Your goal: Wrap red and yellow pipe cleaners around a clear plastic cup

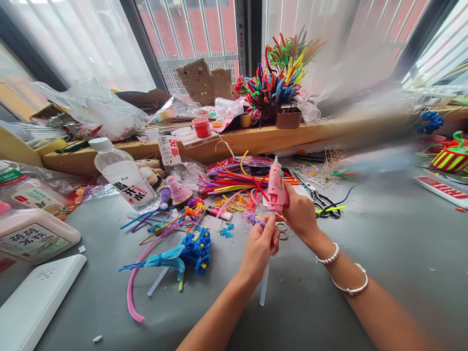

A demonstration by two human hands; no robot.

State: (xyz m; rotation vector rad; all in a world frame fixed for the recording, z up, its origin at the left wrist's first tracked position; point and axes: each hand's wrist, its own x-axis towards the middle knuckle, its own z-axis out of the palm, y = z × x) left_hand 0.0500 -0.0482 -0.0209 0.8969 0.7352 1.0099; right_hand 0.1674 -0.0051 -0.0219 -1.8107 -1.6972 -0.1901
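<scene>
Showing: two bare hands at work over a grey worktop (pixel 365 253); all places below are given relative to the pink glue gun.
Glue gun (pixel 275 187): pink, held upright with its nozzle pointing away from the person, above the middle of the worktop.
Right hand (pixel 300 210): wrapped around the right side of the glue gun's body, fingers curled tight on it; two bracelets sit on the wrist.
Left hand (pixel 260 246): just below the glue gun, fingers pressed together in a pinch on the glue stick.
Glue stick (pixel 263 286): translucent white rod running from the rear of the glue gun down toward the person; whether its top end is already inside the gun cannot be told.
Purple piece (pixel 255 220): small twisted pipe-cleaner bit, just left of the glue gun's base, at the left hand's fingertips.
Pipe cleaners (pixel 234 183): loose multicoloured heap lying behind and to the left of the glue gun.
Blue flower (pixel 193 249): blue pipe-cleaner work lying to the lower left of the glue gun.
Scissors (pixel 320 199): lying to the right of the glue gun, beyond the right hand.
Water bottle (pixel 124 176): clear, white-capped, leaning well to the left of the glue gun.
Bouquet (pixel 280 78): pipe-cleaner flowers in a pot on the window ledge, behind the glue gun.
</scene>
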